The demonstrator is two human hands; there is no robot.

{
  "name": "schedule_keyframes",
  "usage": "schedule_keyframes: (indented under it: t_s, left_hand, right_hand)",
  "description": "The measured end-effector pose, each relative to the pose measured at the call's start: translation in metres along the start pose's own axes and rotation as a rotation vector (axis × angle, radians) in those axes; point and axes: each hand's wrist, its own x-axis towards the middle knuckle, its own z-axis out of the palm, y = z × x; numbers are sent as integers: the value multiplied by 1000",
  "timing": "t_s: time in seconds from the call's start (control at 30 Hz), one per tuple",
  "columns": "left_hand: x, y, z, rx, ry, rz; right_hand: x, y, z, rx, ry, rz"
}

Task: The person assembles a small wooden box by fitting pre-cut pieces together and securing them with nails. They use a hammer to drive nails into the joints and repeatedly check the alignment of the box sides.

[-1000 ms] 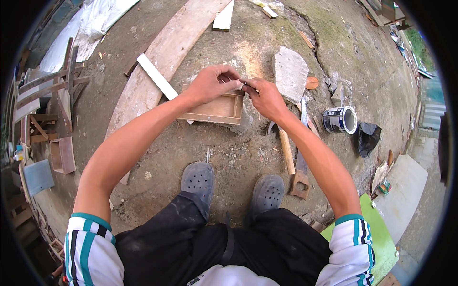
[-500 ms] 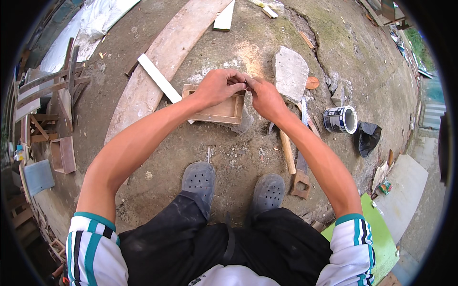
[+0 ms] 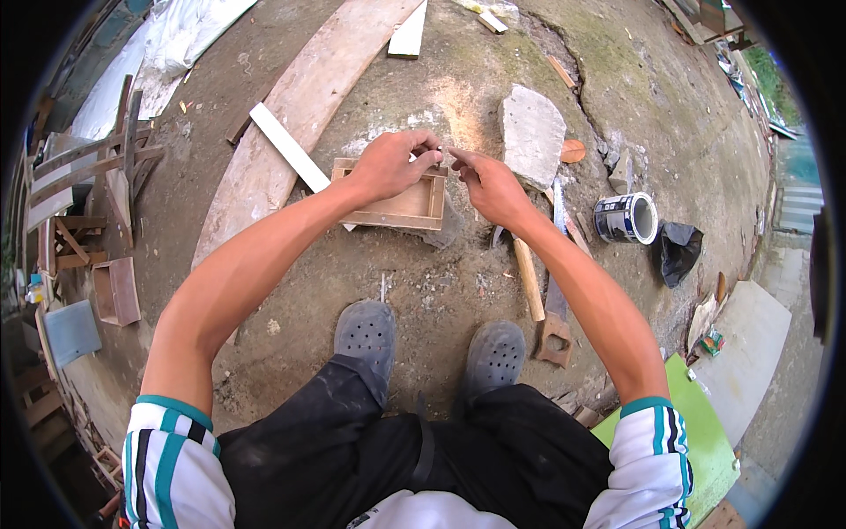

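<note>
My left hand (image 3: 394, 167) is over the far side of a shallow wooden frame box (image 3: 388, 218). Its thumb and index finger are pinched on something too small to make out. Just to the right is my right hand (image 3: 495, 189), its index finger stretched toward the left fingertips and its thumb a little apart; I see nothing held in it. The box has a thin inner rim and a flat light-brown panel, and it rests on a grey stone slab (image 3: 449, 227). My left hand and wrist hide part of its far and left sides.
Near my right forearm lie a wooden-handled hammer (image 3: 530, 278) and a handsaw (image 3: 555, 339). Beyond are a concrete slab (image 3: 533, 137), a paint can (image 3: 626, 219) and a black plastic bag (image 3: 679, 253). A white strip (image 3: 289, 148) crosses a long plank (image 3: 308, 79) at left.
My hands, whose fingertips met over the box, have drawn slightly apart. The right fingers have opened from their pinch; the left ones stay pinched. The view has shifted slightly.
</note>
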Motion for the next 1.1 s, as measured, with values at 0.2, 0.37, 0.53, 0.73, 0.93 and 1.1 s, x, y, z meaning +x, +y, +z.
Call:
schedule_keyframes:
  t_s: [0.2,0.37,0.53,0.73,0.93,1.1]
  left_hand:
    - [-3,-1,5,30,21,18]
    - [-13,-5,13,45,97,20]
    - [-14,-5,23,-5,143,78]
    - [-17,-16,28,-61,187,128]
    - [-11,-22,24,-89,128,145]
    - [-12,-19,18,-118,53,72]
  right_hand:
    - [-13,5,-5,17,0,57]
    - [-42,10,-35,-317,-135,258]
    - [-120,69,-65,-559,-479,604]
    - [-218,98,-39,-417,-253,698]
    - [-209,84,-3,-251,-6,642]
    - [-182,73,20,-260,4,614]
